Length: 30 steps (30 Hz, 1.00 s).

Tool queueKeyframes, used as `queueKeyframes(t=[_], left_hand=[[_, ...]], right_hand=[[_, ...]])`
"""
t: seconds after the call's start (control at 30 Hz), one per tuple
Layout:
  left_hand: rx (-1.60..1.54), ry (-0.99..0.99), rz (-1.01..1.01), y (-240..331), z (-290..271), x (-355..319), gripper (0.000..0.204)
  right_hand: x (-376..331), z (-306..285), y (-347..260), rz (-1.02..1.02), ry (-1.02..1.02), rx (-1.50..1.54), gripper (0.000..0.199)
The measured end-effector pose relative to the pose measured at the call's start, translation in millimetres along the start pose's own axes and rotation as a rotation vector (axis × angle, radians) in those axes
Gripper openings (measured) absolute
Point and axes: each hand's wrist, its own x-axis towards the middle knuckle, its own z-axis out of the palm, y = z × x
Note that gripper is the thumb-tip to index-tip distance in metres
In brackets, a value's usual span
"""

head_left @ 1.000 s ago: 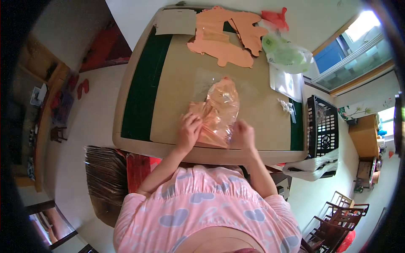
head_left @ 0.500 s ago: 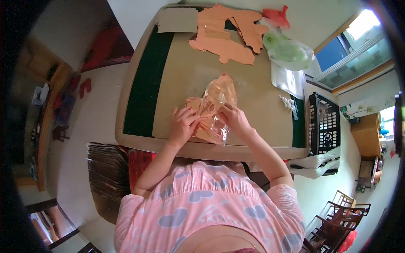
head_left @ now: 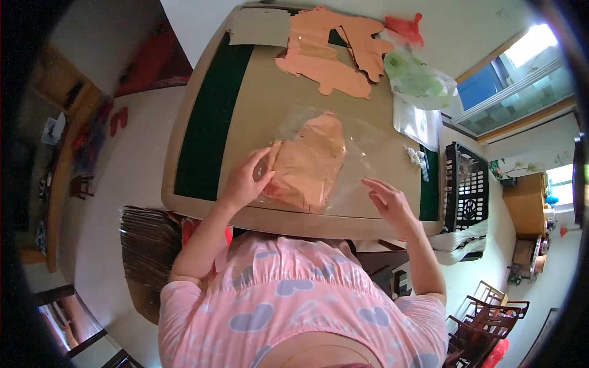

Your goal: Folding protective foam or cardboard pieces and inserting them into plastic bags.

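Note:
A clear plastic bag (head_left: 356, 153) lies flat near the table's front edge. Inside it is an orange-pink cut-out sheet (head_left: 310, 162), shiny under the film. My left hand (head_left: 248, 181) rests at the bag's left side, thumb and fingers apart, its fingertips touching the film near the sheet's edge. To the right of the bag my right hand (head_left: 391, 203) is open with fingers stretched out and nothing in it; whether its fingertips touch the film is hard to tell.
More orange-pink cut-outs (head_left: 325, 76) lie at the far side beside a grey-beige card (head_left: 260, 28). At the right are a green-white plastic bag (head_left: 420, 83), clear bags (head_left: 417, 122) and small white pieces (head_left: 415, 156). A black crate (head_left: 466, 190) stands beside the table.
The bag, bunched between both hands before, now lies spread flat around the cut-out sheet. My right hand has let go and moved right; my left hand has shifted slightly left.

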Motion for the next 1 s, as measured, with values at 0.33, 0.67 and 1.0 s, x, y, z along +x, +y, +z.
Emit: queueKeyframes(t=[0.33, 0.67, 1.0], left_hand=[[0.152, -0.264, 0.291, 24.3, 76.2, 3.0, 0.05], [-0.003, -0.154, 0.291, 7.2, 92.9, -2.5, 0.052], [-0.035, -0.157, -0.481, -7.5, 84.2, 50.3, 0.043]], right_hand=[[-1.5, -4.4, 15.1, 0.151, -0.369, -0.286, 0.028], [11.2, 28.5, 47.6, 0.319, -0.058, -0.243, 0.025], [54.8, 93.3, 103.1, 0.472, 0.273, 0.809, 0.03]])
